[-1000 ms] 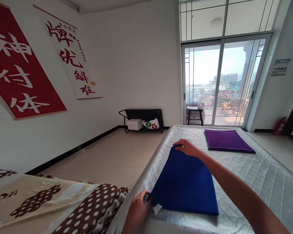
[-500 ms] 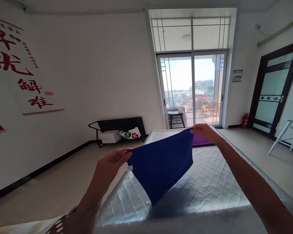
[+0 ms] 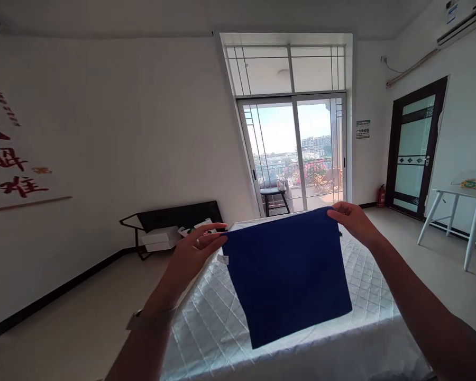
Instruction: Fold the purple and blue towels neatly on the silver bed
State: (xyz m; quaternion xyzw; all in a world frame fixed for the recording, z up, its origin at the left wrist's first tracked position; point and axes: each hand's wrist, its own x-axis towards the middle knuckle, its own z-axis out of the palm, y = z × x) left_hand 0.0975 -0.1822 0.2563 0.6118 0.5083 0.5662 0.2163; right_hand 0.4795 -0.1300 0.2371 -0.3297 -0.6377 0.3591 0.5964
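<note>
A dark blue cloth (image 3: 287, 275) hangs spread between my two hands, above a bed-like surface with a quilted silvery cover (image 3: 202, 317). My left hand (image 3: 194, 254) pinches its upper left corner between thumb and fingers. A small white tag (image 3: 222, 259) sticks out from the cloth's left edge just below. At the upper right corner my right hand (image 3: 351, 219) grips the cloth in a pinch. The cloth hangs nearly flat, its lower edge slanting up to the right. Part of the quilted cover is hidden behind it.
Against the left wall stands a black-framed rack (image 3: 178, 214) with white boxes (image 3: 161, 239). Beyond the bed is a sliding glass door (image 3: 297, 153). To the right are a white table (image 3: 460, 193), a dark-framed door (image 3: 416, 151) and a red fire extinguisher (image 3: 381, 196).
The cloth has swung from a slanted, folded-looking shape to hanging broad and flat. Both hands have shifted right in view, and the camera has turned right. The cloth now covers the purple item seen before.
</note>
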